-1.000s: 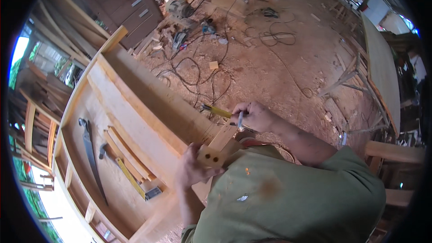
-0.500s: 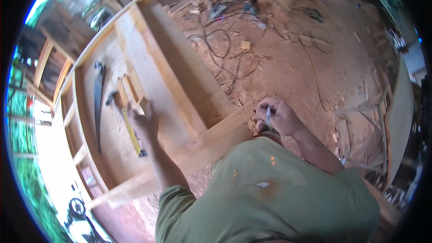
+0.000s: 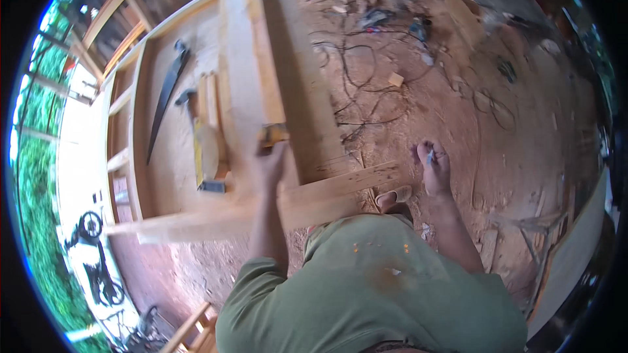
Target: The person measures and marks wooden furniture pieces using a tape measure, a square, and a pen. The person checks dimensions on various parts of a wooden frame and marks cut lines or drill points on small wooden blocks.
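My left hand (image 3: 271, 160) is closed on a small yellow-and-dark tool (image 3: 273, 134), apparently a tape measure, over the wooden cabinet frame (image 3: 261, 39). My right hand (image 3: 434, 167), off the frame's right corner, grips a pale blue pen-like item (image 3: 430, 157). Inside the frame lie a handsaw (image 3: 167, 91), a hammer (image 3: 185, 99), thin wooden strips (image 3: 212, 91), a pale wooden piece (image 3: 209, 150) and a yellow-bladed square (image 3: 210, 185). A board (image 3: 353, 176) with dark marks forms the frame's near edge.
Tangled cables (image 3: 366, 52), power tools (image 3: 373, 19) and offcuts (image 3: 396, 80) lie on the dusty floor. A large pale sheet (image 3: 569, 248) leans at the right. Lumber (image 3: 104, 16) stands at upper left; motorbikes (image 3: 98, 255) are beyond the frame at lower left. My sandalled foot (image 3: 392, 197) shows below.
My left hand has left the block with two holes and now grips the yellow-and-dark tool further up the frame. My right hand has moved right, away from the corner. The view has turned.
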`<act>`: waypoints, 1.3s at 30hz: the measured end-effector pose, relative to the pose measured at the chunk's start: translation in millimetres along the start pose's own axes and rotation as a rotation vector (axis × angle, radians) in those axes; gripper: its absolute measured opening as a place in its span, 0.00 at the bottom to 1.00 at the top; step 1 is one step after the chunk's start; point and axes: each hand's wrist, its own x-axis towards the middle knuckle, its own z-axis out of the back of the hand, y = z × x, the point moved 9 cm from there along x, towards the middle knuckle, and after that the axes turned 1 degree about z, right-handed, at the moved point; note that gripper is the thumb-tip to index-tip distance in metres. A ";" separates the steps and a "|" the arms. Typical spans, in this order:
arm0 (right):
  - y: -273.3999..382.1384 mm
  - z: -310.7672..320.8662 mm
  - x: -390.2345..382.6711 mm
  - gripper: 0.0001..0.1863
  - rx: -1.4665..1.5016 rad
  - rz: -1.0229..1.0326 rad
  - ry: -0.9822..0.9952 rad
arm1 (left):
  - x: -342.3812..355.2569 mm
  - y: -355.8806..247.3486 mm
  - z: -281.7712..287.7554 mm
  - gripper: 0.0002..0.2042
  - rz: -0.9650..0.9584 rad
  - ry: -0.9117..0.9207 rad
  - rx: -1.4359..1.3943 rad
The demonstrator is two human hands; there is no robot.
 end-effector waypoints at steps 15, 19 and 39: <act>-257.9 508.7 -258.7 0.18 -0.324 -0.936 -0.564 | 40.9 -56.0 -152.8 0.28 0.215 -0.065 1.102; -281.2 539.3 -239.4 0.18 -0.152 -0.983 -0.838 | 37.9 -17.6 -382.7 0.23 0.047 0.607 0.807; -278.6 815.9 209.7 0.15 -0.747 -0.821 0.187 | 9.9 379.1 -917.5 0.09 1.123 1.039 0.556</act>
